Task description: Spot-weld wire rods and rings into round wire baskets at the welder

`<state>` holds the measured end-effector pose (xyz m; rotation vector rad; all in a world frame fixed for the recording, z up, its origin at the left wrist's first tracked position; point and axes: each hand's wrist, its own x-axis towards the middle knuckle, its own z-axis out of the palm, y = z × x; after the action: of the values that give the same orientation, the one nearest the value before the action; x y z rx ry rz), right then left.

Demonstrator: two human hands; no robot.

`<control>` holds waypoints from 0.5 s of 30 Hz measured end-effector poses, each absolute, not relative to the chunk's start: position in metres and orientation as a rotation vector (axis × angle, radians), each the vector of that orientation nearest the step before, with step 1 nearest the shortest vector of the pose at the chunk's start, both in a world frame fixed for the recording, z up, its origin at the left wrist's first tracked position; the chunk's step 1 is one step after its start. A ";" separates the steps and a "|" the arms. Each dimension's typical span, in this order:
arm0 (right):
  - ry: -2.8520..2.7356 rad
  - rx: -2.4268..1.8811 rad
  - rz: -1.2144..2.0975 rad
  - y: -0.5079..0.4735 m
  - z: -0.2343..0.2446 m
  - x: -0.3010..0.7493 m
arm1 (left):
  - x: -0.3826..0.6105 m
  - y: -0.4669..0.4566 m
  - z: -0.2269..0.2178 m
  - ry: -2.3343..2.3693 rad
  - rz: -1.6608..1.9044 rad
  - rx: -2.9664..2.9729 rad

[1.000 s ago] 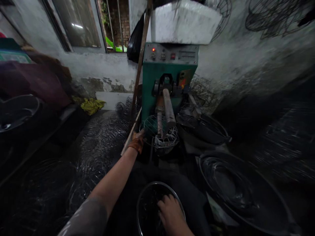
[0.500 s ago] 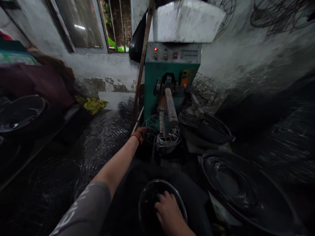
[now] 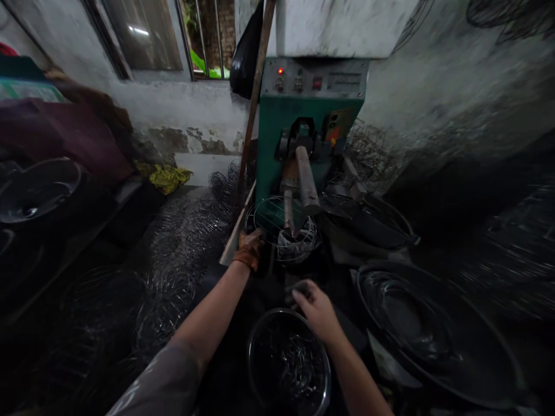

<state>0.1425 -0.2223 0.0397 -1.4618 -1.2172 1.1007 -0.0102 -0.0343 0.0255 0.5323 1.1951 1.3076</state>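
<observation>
My left hand (image 3: 251,248), in an orange-brown glove, is closed on the near left rim of a round wire frame (image 3: 277,198). That frame sits around the lower metal arm (image 3: 288,209) of a green machine (image 3: 312,107), below its thicker upper bar (image 3: 307,185). Bare and with its fingers pinched, my right hand (image 3: 315,309) is just above the far rim of a dark bowl (image 3: 250,353). Whatever is between those fingertips is too dark to make out. Small shiny bent metal pieces (image 3: 299,364) lie inside the bowl.
A wide dark basin (image 3: 489,341) with coiled wire stands at right; another basin (image 3: 377,225) sits behind it. Piled wire frames (image 3: 177,248) cover the floor at left. A wooden pole (image 3: 254,110) leans beside the machine. A pale grey wrapped bundle (image 3: 292,248) is under the lower arm.
My right hand has come up out of the bowl toward the machine, fingers now pinched, uncovering the metal pieces. My left hand stays at the wire frame's left side. The view has shifted slightly.
</observation>
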 end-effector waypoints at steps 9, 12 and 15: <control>-0.969 -1.511 0.700 -0.153 0.020 0.133 | 0.003 -0.066 0.034 1.147 1.409 0.453; -0.996 -1.570 0.722 -0.152 0.010 0.134 | 0.003 -0.066 0.033 1.175 1.426 0.449; -1.000 -1.613 0.734 -0.150 0.007 0.135 | 0.003 -0.065 0.027 1.175 1.379 0.444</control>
<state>0.1347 -0.1501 0.0075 -1.6134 -1.0001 0.7345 0.0028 -0.0650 0.0273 0.4443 1.1746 1.3788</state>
